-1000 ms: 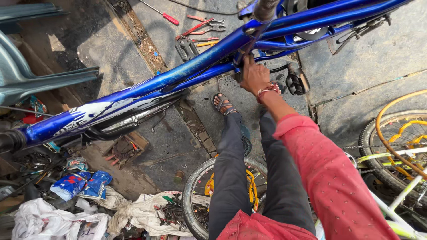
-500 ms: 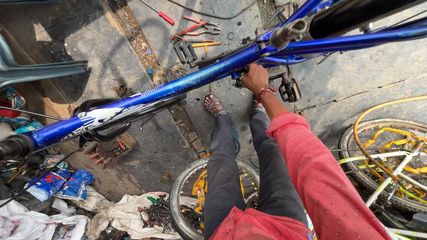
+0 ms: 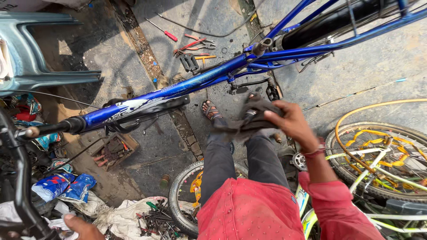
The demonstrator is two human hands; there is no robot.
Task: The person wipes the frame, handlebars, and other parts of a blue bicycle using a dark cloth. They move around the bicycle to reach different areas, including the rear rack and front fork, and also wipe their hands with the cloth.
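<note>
**A:** What am I looking at from up here, biggest thing first?

**B:** The blue bicycle frame runs across the whole view, low at the left and rising to the far right. It stands over the concrete floor. A wheel with a yellow rim lies at the near right.

**A:** And the hands?

**B:** My right hand is closed round a dark rag, with the fingers bunched on its right end. The rag hangs over my knees, just on the near side of the frame and clear of the tube. My left hand is at the near left edge, beside a black handlebar. I can't tell whether it grips anything, because only part of it shows.

**A:** So which step is this?

**B:** I judge it's a cleaning step. The rag is in the hand and gathered, but it isn't pressed to the metal yet.

**A:** What does the next move call for?

**B:** The rag has to go a short way away from me onto the tube near the crank. There it needs firm pressure along the tube, and it should stay clear of the black pedal. The red-handled pliers and the screwdriver lie well beyond the frame, and I judge neither is needed.
</note>
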